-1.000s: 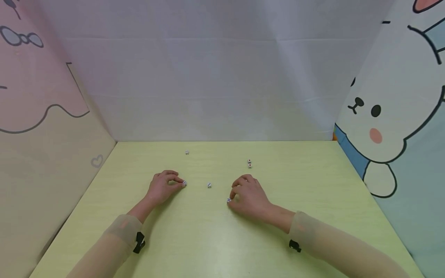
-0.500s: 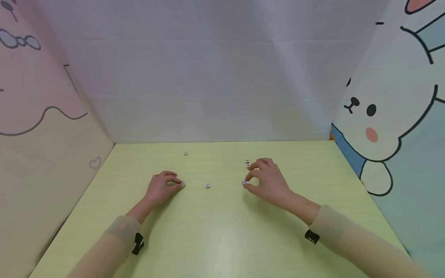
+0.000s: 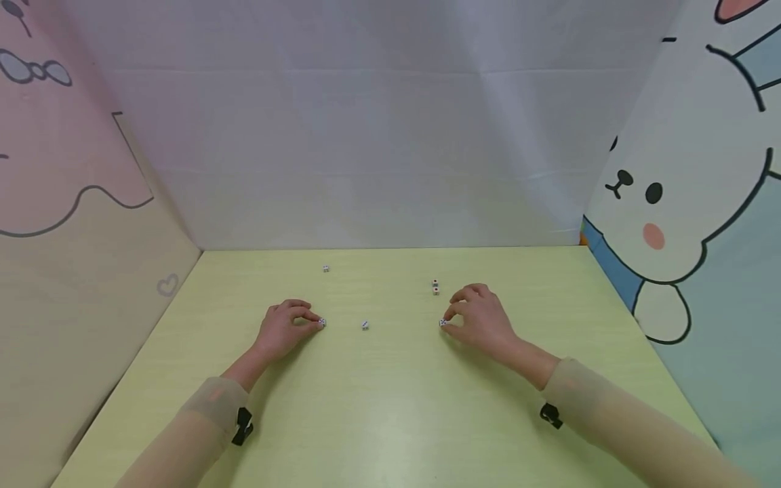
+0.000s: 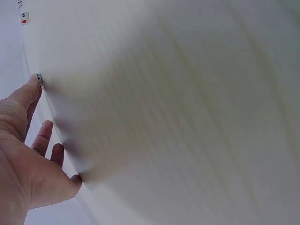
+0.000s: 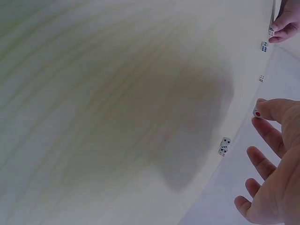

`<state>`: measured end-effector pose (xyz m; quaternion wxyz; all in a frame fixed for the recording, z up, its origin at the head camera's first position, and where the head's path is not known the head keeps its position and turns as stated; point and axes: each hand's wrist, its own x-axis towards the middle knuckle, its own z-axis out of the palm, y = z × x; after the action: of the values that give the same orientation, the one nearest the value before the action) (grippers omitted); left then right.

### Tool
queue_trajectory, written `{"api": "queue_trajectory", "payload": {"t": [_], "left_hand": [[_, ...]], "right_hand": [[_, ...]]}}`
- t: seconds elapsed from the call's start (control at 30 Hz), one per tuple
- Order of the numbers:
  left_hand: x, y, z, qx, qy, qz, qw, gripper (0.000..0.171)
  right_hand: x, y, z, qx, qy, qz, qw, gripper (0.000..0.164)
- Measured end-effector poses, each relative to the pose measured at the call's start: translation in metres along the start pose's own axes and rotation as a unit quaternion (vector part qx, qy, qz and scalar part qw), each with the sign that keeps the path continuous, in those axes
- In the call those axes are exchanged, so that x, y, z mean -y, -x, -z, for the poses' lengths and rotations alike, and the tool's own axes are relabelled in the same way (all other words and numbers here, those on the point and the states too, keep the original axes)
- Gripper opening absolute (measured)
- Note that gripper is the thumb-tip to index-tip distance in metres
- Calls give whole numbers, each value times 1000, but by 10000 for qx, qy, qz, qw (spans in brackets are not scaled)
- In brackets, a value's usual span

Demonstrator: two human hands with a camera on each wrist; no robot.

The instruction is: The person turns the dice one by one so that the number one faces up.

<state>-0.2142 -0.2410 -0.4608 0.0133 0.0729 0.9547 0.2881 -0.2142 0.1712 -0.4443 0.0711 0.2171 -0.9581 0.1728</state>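
My left hand point(image 3: 285, 332) pinches a small white die point(image 3: 322, 322) between thumb and forefinger, low over the table. The same die point(image 4: 39, 78) shows dark pips at the thumb tip in the left wrist view. On the other side, my right hand point(image 3: 482, 322) holds another white die point(image 3: 443, 323) at its thumb and forefinger tips; in the right wrist view this die point(image 5: 257, 113) shows a red pip. Between the hands, nearer the left, lies a loose die point(image 3: 365, 325). Two dice point(image 3: 436, 287) sit together just beyond the right hand's fingers.
One more die point(image 3: 326, 268) lies near the back edge of the pale yellow table point(image 3: 378, 413), left of middle. A white backdrop point(image 3: 378, 156) rises behind the table, with printed panels point(image 3: 683, 203) along both sides.
My right hand has carried its die away from the middle, to the right and farther back, then slightly more rightward and lower. The left hand and its die stay in place.
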Motion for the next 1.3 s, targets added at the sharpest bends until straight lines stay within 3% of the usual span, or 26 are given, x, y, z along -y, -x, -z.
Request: {"api": "queue_trajectory", "payload": {"t": [0.3, 1.03, 1.3], "left_hand": [[2, -1, -1, 4, 0, 53, 10000, 19], [1, -3, 1, 26, 3, 54, 10000, 18], [4, -4, -1, 42, 6, 34, 10000, 18]], "right_hand": [[-1, -1, -17, 277, 166, -77, 9994, 9], [0, 2, -24, 168, 17, -65, 9998, 10], [0, 5, -16, 116, 8, -20, 9999, 13]]}}
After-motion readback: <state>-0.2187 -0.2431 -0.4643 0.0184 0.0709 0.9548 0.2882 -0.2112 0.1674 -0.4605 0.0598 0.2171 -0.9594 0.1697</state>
